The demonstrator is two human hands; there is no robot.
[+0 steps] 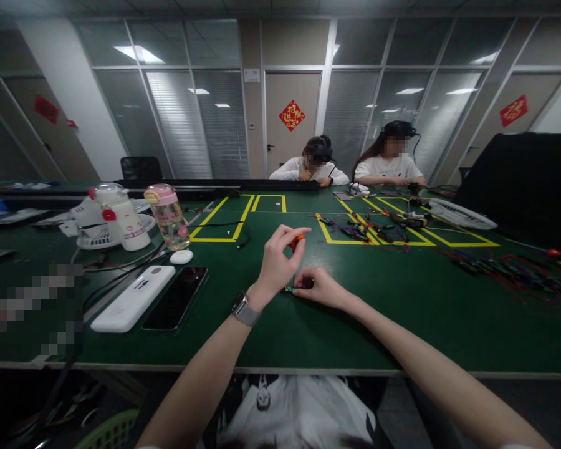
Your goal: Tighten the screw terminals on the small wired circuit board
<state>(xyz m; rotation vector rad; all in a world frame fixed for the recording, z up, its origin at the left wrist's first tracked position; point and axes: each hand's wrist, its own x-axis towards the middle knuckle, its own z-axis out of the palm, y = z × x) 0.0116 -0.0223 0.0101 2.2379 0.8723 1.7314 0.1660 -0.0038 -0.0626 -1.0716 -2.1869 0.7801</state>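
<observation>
Green board [288,289] in right grip [323,289]

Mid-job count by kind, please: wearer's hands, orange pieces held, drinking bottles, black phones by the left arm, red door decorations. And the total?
Hands: 2
Orange piece: 1
Drinking bottles: 2
Black phone: 1
Red door decorations: 3
Total: 9
</observation>
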